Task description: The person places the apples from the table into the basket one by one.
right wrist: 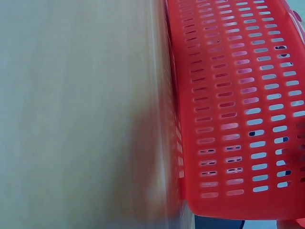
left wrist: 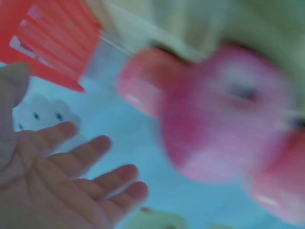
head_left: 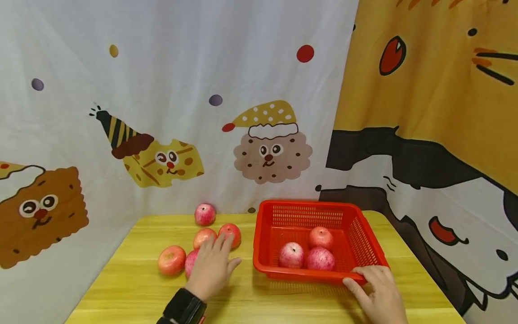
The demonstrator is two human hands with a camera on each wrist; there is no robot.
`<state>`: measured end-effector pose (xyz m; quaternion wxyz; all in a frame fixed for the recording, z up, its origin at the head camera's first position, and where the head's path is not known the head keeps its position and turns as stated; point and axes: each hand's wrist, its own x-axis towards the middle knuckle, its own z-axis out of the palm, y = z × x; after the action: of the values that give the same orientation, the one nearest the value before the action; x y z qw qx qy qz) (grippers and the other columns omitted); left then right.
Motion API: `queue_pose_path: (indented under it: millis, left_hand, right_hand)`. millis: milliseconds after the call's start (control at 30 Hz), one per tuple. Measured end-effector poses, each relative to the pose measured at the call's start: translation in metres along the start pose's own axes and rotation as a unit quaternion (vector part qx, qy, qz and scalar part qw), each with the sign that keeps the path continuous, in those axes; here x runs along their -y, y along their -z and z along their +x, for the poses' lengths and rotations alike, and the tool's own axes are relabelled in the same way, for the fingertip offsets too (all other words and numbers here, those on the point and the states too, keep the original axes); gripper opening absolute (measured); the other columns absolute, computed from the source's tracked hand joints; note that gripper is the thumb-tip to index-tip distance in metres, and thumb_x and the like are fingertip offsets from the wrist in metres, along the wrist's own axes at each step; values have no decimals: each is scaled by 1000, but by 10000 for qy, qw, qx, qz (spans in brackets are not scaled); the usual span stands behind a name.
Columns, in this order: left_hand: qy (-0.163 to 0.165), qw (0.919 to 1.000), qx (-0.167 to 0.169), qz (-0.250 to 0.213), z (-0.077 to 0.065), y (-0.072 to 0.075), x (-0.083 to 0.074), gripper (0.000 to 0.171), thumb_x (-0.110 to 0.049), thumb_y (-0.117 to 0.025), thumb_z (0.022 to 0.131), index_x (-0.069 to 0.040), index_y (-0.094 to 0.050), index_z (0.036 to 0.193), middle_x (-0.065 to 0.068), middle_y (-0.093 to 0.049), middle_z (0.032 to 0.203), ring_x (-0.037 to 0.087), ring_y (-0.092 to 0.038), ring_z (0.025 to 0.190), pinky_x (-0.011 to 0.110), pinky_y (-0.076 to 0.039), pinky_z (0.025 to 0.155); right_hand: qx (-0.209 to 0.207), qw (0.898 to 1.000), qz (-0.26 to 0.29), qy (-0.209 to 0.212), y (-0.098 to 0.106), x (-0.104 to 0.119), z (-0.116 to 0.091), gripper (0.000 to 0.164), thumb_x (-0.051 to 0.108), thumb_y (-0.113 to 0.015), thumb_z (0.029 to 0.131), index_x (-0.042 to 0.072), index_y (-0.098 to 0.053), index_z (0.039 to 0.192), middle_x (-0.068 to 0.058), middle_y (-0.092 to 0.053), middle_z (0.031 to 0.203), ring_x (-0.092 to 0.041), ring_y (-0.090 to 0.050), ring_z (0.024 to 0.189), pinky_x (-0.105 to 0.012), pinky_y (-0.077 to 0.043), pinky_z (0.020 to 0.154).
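Observation:
My left hand [head_left: 212,265] hovers among loose apples with its fingers spread and holds nothing. A pink-red apple [head_left: 191,262] is partly hidden behind it, and its fingertips overlap an orange-red apple [head_left: 202,236] and a red apple [head_left: 232,230]. In the left wrist view, the palm faces a blurred pink apple [left wrist: 205,129], with a gap between them. My right hand [head_left: 380,288] grips the near right corner of a red plastic basket [head_left: 307,275], thumb outside and fingers over the rim. Three apples sit inside, one of them a pink apple [head_left: 320,259]. The right wrist view shows the basket's slotted wall [right wrist: 228,206].
Another apple [head_left: 171,260] lies at the left of the loose group, and one more apple [head_left: 205,214] sits near the back edge of the wooden table [head_left: 133,279]. A printed curtain [head_left: 182,90] hangs right behind the table.

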<state>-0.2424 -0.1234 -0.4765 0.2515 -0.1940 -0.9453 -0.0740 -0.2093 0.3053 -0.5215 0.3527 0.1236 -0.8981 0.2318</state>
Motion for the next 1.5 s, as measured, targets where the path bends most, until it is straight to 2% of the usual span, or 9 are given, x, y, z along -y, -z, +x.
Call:
queue_pose_path:
  millis: [167, 267, 400, 533, 833, 967, 1200, 1400, 1500]
  left_hand:
    - [547, 9978, 283, 244, -57, 12, 29, 64, -35, -78, 82, -4, -57, 134, 23, -49, 138, 52, -40, 120, 66, -38, 94]
    - [577, 9971, 496, 94, -74, 13, 35, 64, -37, -78, 82, -5, -57, 134, 23, -44, 142, 53, -42, 117, 64, -41, 93]
    - [513, 9983, 247, -94, -72, 10, 39, 67, -38, -81, 79, -4, -58, 132, 23, -47, 136, 49, -51, 102, 58, -48, 86]
    - [738, 9972, 132, -56, -66, 4, 45, 67, -41, -82, 76, -7, -60, 130, 21, -49, 131, 42, -52, 84, 54, -52, 72]
    - [907, 9958, -99, -39, -60, -3, 54, 61, -35, -86, 72, -10, -64, 123, 21, -54, 121, 43, -54, 81, 56, -52, 66]
    - [1034, 9946, 86, -33, -61, -2, 53, 68, -38, -87, 71, -9, -62, 127, 22, -56, 115, 42, -56, 81, 56, -53, 66]
    - [1057, 9909, 828, -122, -71, -5, 41, 71, -46, -81, 76, -14, -57, 134, 19, -53, 107, 34, -55, 81, 48, -54, 63]
    - [1070, 9905, 815, -278, -70, -1, 34, 71, -45, -82, 76, -14, -57, 135, 14, -51, 101, 28, -54, 78, 45, -54, 64]
    - [1091, 9911, 615, -460, -66, 2, 26, 74, -46, -81, 78, -17, -53, 140, 14, -52, 107, 26, -57, 85, 46, -54, 70]
  right_hand:
    - [74, 9999, -72, 76, 1, -1, 5, 34, 41, -87, 71, 16, -72, 89, 2, -67, 89, -17, -46, 92, -46, -41, 74]
    - [99, 9999, -71, 24, 2, -1, 6, 35, 41, -86, 71, 15, -73, 89, 0, -67, 89, -18, -46, 93, -48, -42, 74]
    - [137, 9998, -89, -135, 2, 0, 5, 36, 44, -86, 71, 15, -73, 89, 0, -67, 88, -18, -46, 92, -49, -43, 73]
    - [201, 9996, -116, -158, 0, 1, 1, 36, 47, -84, 72, 17, -73, 88, 1, -67, 87, -18, -47, 90, -49, -44, 71]
    - [123, 9998, -85, -99, -2, 1, -1, 33, 45, -85, 72, 19, -72, 88, 4, -65, 87, -15, -44, 90, -46, -42, 71]
    - [107, 9999, -72, -53, 0, 1, 0, 33, 44, -85, 72, 19, -71, 89, 4, -66, 87, -15, -44, 90, -46, -42, 71]
    - [88, 9999, -65, 23, 0, 0, 1, 33, 43, -86, 71, 20, -71, 89, 5, -66, 89, -15, -45, 91, -45, -42, 73]
    - [21, 9999, -88, -46, 1, 0, 0, 31, 42, -87, 71, 20, -71, 87, 5, -66, 86, -14, -44, 90, -45, -42, 71]
    - [26, 9999, -78, -94, 1, 0, -1, 31, 43, -86, 71, 21, -71, 88, 6, -65, 87, -13, -44, 90, -46, -42, 71]
